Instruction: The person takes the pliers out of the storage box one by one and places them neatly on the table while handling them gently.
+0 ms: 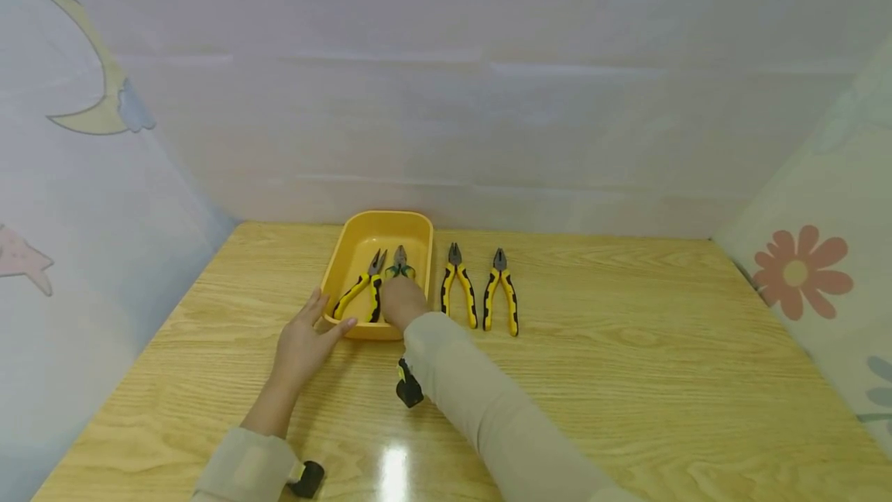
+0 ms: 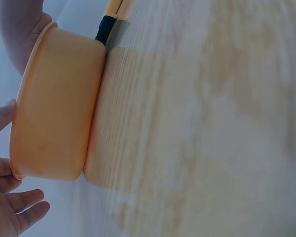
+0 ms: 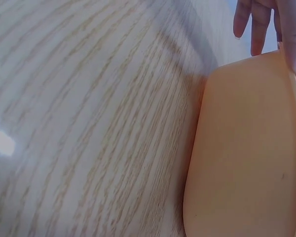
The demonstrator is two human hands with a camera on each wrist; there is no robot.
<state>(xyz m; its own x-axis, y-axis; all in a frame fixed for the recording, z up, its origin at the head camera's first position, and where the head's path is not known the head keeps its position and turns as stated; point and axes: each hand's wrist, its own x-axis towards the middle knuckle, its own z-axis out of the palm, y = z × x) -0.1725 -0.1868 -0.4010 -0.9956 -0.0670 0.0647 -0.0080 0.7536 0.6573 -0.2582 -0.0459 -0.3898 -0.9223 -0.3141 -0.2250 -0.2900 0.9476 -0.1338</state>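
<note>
Apparently, green-handled pliers are being placed in or taken from the yellow tray; which, can't be told. Their handles are covered by the right hand; fingers hidden, grip unclear. The tray's near-left corner is touched by the left hand, fingers spread. Next, a clean release or straight lift seems called for, clear of the yellow-black pliers alongside. Tray contents aren't shown in either wrist view; sleeves are cut off.

The left hand touches the orange tray on the table.
</note>
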